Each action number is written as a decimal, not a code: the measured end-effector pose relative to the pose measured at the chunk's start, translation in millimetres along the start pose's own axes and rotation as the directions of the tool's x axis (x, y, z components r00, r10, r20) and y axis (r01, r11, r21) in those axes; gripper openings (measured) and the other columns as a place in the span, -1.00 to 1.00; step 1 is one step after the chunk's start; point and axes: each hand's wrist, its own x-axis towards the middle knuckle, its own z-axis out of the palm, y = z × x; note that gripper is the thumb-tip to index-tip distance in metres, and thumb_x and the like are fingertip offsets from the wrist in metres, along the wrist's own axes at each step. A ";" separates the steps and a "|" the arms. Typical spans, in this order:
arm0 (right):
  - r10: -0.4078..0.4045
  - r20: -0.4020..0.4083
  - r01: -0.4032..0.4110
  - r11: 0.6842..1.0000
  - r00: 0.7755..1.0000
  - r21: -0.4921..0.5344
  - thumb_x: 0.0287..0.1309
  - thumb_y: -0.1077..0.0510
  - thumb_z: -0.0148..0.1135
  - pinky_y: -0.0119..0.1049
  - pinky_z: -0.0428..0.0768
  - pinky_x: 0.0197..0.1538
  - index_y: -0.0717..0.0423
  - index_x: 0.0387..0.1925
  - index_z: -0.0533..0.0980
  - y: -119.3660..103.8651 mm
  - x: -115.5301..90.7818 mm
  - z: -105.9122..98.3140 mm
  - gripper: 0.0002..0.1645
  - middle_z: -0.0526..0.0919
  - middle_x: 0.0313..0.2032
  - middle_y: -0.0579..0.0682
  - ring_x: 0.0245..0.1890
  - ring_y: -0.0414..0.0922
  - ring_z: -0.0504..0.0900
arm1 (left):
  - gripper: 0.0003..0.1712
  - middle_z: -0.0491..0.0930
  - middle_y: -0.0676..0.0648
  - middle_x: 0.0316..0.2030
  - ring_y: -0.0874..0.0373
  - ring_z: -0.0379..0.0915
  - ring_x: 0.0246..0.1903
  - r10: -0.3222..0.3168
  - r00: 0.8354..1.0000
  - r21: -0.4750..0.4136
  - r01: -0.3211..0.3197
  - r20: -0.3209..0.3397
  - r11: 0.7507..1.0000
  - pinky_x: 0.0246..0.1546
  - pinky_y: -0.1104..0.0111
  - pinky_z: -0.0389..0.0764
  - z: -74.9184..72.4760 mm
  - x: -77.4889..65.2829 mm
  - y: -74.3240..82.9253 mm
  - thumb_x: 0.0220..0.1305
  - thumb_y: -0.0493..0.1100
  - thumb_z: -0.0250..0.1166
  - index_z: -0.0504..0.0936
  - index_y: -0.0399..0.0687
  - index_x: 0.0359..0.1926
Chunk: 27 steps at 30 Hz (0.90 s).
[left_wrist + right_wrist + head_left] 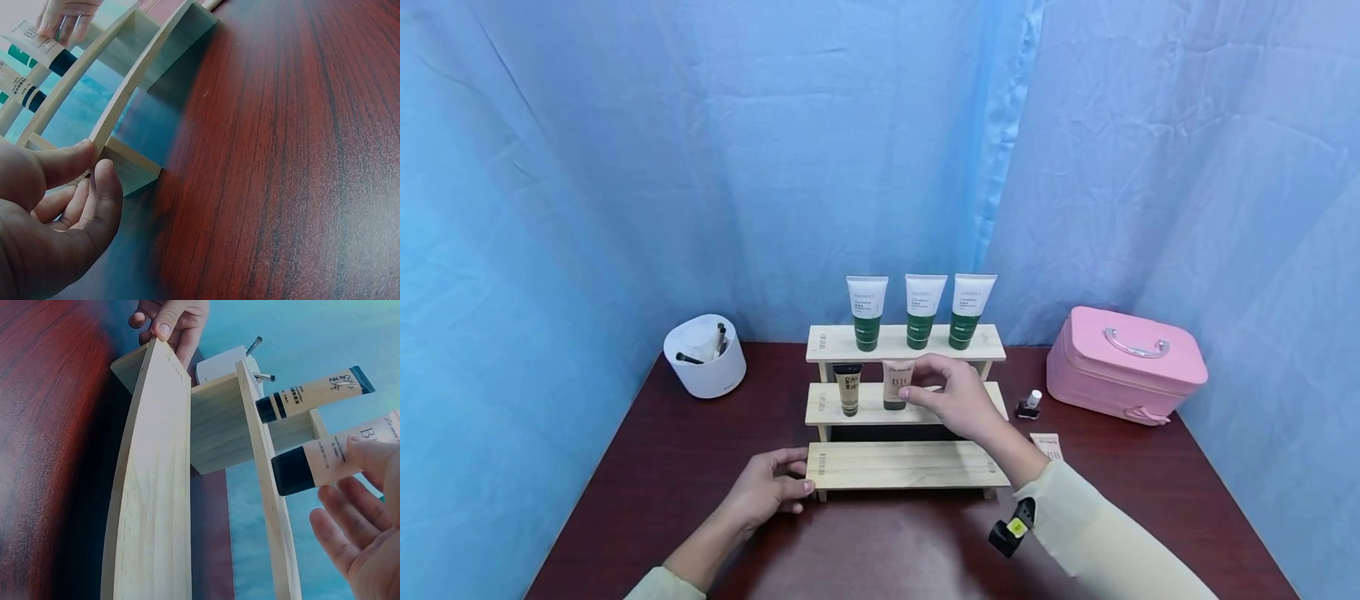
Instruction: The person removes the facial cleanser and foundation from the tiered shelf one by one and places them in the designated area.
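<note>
right hand (953, 398) pinches a pink bb cream tube (895, 383) standing cap-down on the middle shelf (868, 406) of a three-tier wooden stand (893, 342); left hand (769, 487) pinches the left end of the bottom shelf (910, 464).

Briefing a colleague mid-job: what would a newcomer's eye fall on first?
Probably the pink case, bright at the table's far right. Next, three green-and-white tubes lined up on the wooden rack's top tier. Just below, the right hand pinches a BB tube at the middle tier.
</note>
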 end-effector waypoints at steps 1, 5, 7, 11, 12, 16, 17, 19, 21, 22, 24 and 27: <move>-0.001 -0.001 0.001 1.000 1.000 0.000 0.14 0.10 0.53 -0.17 0.72 -0.10 0.05 -0.11 0.65 -0.3 0.3 0.7 -0.70 0.78 -0.16 0.00 -0.13 -0.08 0.78 | -0.25 0.52 -0.23 -0.07 0.18 0.61 -0.38 0.001 1.000 -0.001 -0.001 0.000 1.000 -0.50 0.35 0.71 0.0 0.0 -0.1 0.18 -0.53 0.37 0.34 -0.51 0.39; 0.012 0.005 -0.012 1.000 1.000 0.018 0.16 0.11 0.52 -0.21 0.71 -0.09 0.05 -0.13 0.63 -1.4 -0.1 2.6 -0.73 0.77 -0.16 0.00 -0.11 -0.08 0.77 | -0.25 0.52 -0.23 -0.07 0.19 0.61 -0.38 0.001 1.000 -0.005 -0.001 0.006 1.000 -0.50 0.35 0.71 -0.3 0.6 -1.3 0.19 -0.52 0.37 0.34 -0.50 0.39; 0.020 0.007 -0.020 0.999 1.000 0.029 0.17 0.10 0.51 -0.24 0.71 -0.10 0.05 -0.13 0.63 -1.3 -0.9 2.5 -0.73 0.77 -0.16 -0.01 -0.11 -0.08 0.77 | -0.25 0.53 -0.23 -0.07 0.19 0.61 -0.38 0.001 1.000 -0.005 -0.001 0.008 1.000 -0.50 0.35 0.71 -0.5 0.9 -1.7 0.19 -0.52 0.38 0.34 -0.50 0.39; 0.015 -0.007 -0.015 0.997 1.000 0.076 0.20 0.07 0.49 -0.28 0.69 -0.11 0.06 -0.08 0.64 -1.0 -2.6 -0.7 -0.70 0.76 -0.13 0.02 -0.12 -0.08 0.75 | -0.25 0.53 -0.23 -0.07 0.18 0.61 -0.39 -0.003 1.000 -0.002 0.003 0.008 1.000 -0.50 0.34 0.71 -0.8 1.6 -2.0 0.20 -0.52 0.38 0.33 -0.50 0.40; 0.012 -0.011 -0.011 0.996 1.000 0.091 0.21 0.06 0.49 -0.28 0.69 -0.11 0.06 -0.05 0.65 -1.0 -3.2 -2.2 -0.68 0.76 -0.12 0.03 -0.12 -0.08 0.74 | -0.25 0.53 -0.23 -0.06 0.18 0.61 -0.39 -0.004 1.000 -0.002 0.004 0.007 1.000 -0.50 0.34 0.71 -0.9 1.8 -2.1 0.20 -0.52 0.38 0.33 -0.50 0.40; 0.017 -0.022 -0.014 0.988 1.000 0.151 0.26 0.05 0.44 -0.18 0.74 -0.10 0.07 0.06 0.63 -1.4 -8.3 -11.6 -0.62 0.74 -0.03 0.09 -0.09 -0.08 0.72 | -0.25 0.53 -0.23 -0.06 0.17 0.60 -0.40 -0.006 1.000 0.002 0.006 0.005 1.000 -0.50 0.34 0.71 -0.9 2.2 -2.2 0.19 -0.52 0.38 0.33 -0.50 0.40; 0.024 -0.020 -0.020 0.986 1.000 0.163 0.28 0.05 0.43 -0.15 0.76 -0.11 0.08 0.09 0.62 -1.8 -10.4 -14.7 -0.61 0.73 -0.02 0.10 -0.08 -0.08 0.72 | -0.25 0.53 -0.23 -0.07 0.17 0.60 -0.40 -0.005 1.000 0.004 0.005 0.005 1.000 -0.50 0.34 0.71 -0.9 2.2 -2.2 0.19 -0.52 0.38 0.33 -0.50 0.40; 0.037 -0.018 -0.033 0.985 0.999 0.171 0.32 0.05 0.39 -0.12 0.78 -0.12 0.09 0.14 0.60 -2.1 -14.9 -21.6 -0.58 0.71 0.01 0.13 -0.07 -0.08 0.71 | -0.25 0.54 -0.23 -0.07 0.17 0.59 -0.41 -0.004 1.000 0.003 0.004 0.005 1.000 -0.50 0.34 0.71 -1.0 1.9 -2.0 0.19 -0.51 0.38 0.34 -0.50 0.39; 0.049 -0.020 -0.045 0.986 0.999 0.163 0.35 0.04 0.36 -0.14 0.78 -0.13 0.09 0.20 0.58 -1.8 -20.0 -29.2 -0.55 0.70 0.03 0.15 -0.06 -0.09 0.71 | -0.25 0.54 -0.22 -0.07 0.16 0.59 -0.42 -0.005 1.000 0.003 0.005 0.005 1.000 -0.50 0.34 0.71 -1.1 1.8 -2.1 0.19 -0.51 0.39 0.34 -0.50 0.39; 0.056 -0.023 -0.052 0.987 0.998 0.152 0.36 0.03 0.35 -0.17 0.78 -0.14 0.08 0.22 0.57 -1.5 -22.7 -33.3 -0.53 0.69 0.03 0.15 -0.07 -0.10 0.70 | -0.25 0.54 -0.22 -0.07 0.16 0.59 -0.43 -0.005 1.000 0.002 0.005 0.005 1.000 -0.50 0.35 0.71 -1.1 1.6 -2.1 0.19 -0.51 0.39 0.35 -0.50 0.39; 0.069 -0.032 -0.065 0.990 0.997 0.124 0.37 0.03 0.33 -0.23 0.77 -0.16 0.08 0.26 0.56 0.9 -28.2 -41.7 -0.51 0.69 0.02 0.15 -0.10 -0.13 0.70 | -0.26 0.54 -0.22 -0.08 0.15 0.59 -0.43 -0.005 1.000 -0.001 0.005 0.003 1.000 -0.51 0.35 0.71 -1.0 1.0 -1.3 0.19 -0.51 0.39 0.35 -0.49 0.39; 0.105 -0.048 -0.099 0.988 0.993 0.118 0.39 0.03 0.32 -0.27 0.75 -0.20 0.11 0.27 0.55 6.8 -37.6 -54.7 -0.50 0.68 -0.01 0.17 -0.18 -0.17 0.70 | -0.27 0.53 -0.22 -0.08 0.15 0.59 -0.43 -0.003 1.000 -0.002 0.003 0.002 1.000 -0.51 0.36 0.71 -1.0 0.7 -0.9 0.19 -0.50 0.39 0.36 -0.49 0.38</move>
